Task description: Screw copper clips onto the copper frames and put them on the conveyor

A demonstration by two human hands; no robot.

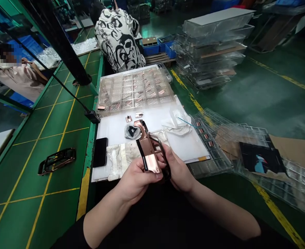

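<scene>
Both hands hold a copper-coloured model car body (149, 148) with black trim, tilted over the near edge of the white work board. My left hand (138, 174) grips its near end, thumb lying along the lower side. On the other side, the fingers of my right hand (177, 167) wrap around the window frames; some fingertips are hidden behind the shell. Just beyond it sit a small bag of black parts (132, 131) and two small copper parts, one (128, 119) left of the other (139, 114). A folded whitish cloth (118, 159) lies beneath the hands.
A black phone (100, 152) lies at the board's left edge. Behind stands a compartment tray (134, 88) of small copper parts. Another car body (56, 161) rests on the green conveyor (64, 183). Clear trays (214, 52) are stacked at right. Two people sit nearby.
</scene>
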